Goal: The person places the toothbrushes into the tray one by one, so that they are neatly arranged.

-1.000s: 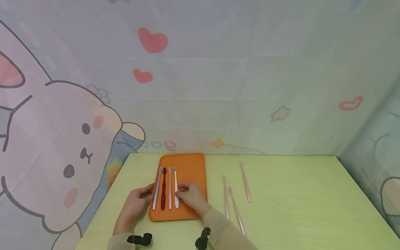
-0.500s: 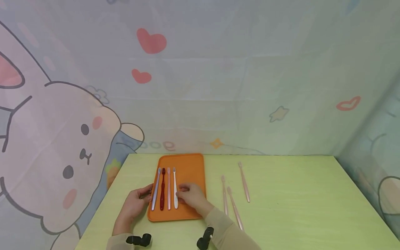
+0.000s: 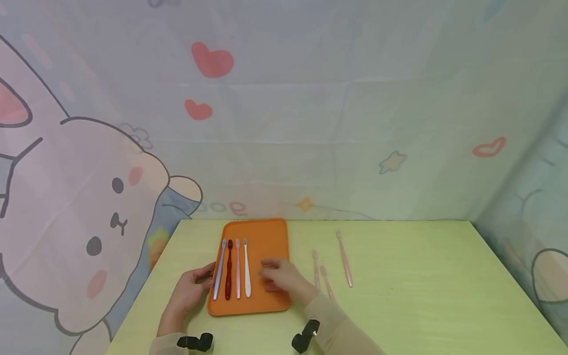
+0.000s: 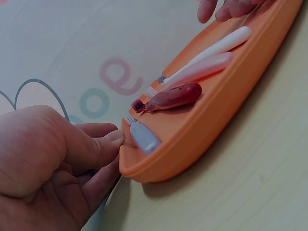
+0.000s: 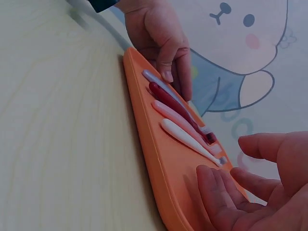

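Note:
An orange tray [image 3: 266, 236] carries a lavender toothbrush [image 3: 219, 271], a dark red toothbrush [image 3: 229, 271], a pink toothbrush [image 3: 237, 271] and a white toothbrush [image 3: 247, 271], lying side by side along its left half. My left hand [image 3: 190, 291] pinches the tray's left rim, the thumb [image 4: 114, 136] on the edge beside the lavender toothbrush. Over the right part of the tray is my right hand [image 3: 286, 281], apart from the white toothbrush. Its fingers [image 5: 211, 195] are loosely bent with nothing between them, as the right wrist view shows.
Three pale pink toothbrushes lie on the light green table [image 3: 408, 276] right of the tray: one farther back [image 3: 344, 259], and two nearer ones [image 3: 316, 268] partly behind the right sleeve [image 3: 337, 320]. A printed cloth wall [image 3: 284, 123] rises behind the table.
My right hand has let go of the white toothbrush and moved right, away from it. The white toothbrush stays on the tray. My left hand keeps its place at the tray's rim.

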Demonstrator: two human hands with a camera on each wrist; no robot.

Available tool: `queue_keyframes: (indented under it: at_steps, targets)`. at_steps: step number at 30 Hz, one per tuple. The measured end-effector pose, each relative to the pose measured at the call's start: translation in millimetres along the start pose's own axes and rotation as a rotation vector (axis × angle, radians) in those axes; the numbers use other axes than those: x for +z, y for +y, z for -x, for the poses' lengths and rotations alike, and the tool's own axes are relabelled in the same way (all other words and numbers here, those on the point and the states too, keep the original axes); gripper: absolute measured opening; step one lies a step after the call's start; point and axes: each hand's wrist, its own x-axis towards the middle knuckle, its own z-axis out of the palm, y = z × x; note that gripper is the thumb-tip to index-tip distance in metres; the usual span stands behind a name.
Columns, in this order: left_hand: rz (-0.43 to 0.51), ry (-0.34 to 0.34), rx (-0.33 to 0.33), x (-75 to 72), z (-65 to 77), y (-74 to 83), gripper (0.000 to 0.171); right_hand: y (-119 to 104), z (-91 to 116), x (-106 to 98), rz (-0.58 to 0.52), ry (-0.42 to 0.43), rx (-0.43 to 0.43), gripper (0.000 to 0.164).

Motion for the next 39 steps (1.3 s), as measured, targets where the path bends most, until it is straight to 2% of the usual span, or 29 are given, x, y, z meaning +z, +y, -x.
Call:
queue_keyframes:
  at_steps: [8, 17, 20, 25, 29, 34, 39]
  targets:
    - [0.003, -0.004, 0.011, -1.4, -1.4, -0.3, 0.048, -12.5, 11.9, -28.2, -0.016, 0.011, -0.049, 0.05]
    - [0.009, -0.001, 0.014, -1.1, -1.1, -1.2, 0.048, -19.4, 26.1, -74.1, 0.079, 0.022, -0.139, 0.048]
    - [0.005, -0.003, 0.013, -1.1, -1.2, -0.3, 0.048, -18.3, 31.1, -91.5, 0.112, 0.073, -0.154, 0.047]
    - [-0.003, -0.006, 0.015, -1.1, -1.2, 0.1, 0.048, -15.0, 39.9, -118.9, 0.129, 0.175, -0.143, 0.045]
    - [-0.005, -0.005, 0.014, -1.0, -1.6, 0.3, 0.048, -12.8, 48.5, -139.5, 0.142, 0.226, -0.123, 0.046]
    - [0.011, -0.001, 0.013, 0.0, -1.3, 0.1, 0.047, -4.0, 55.5, -163.5, 0.212, 0.306, -0.1, 0.045]
    - [0.025, -0.008, 0.013, 0.1, -1.1, 0.8, 0.048, 6.5, 57.7, -179.5, 0.296, 0.365, -0.122, 0.044]
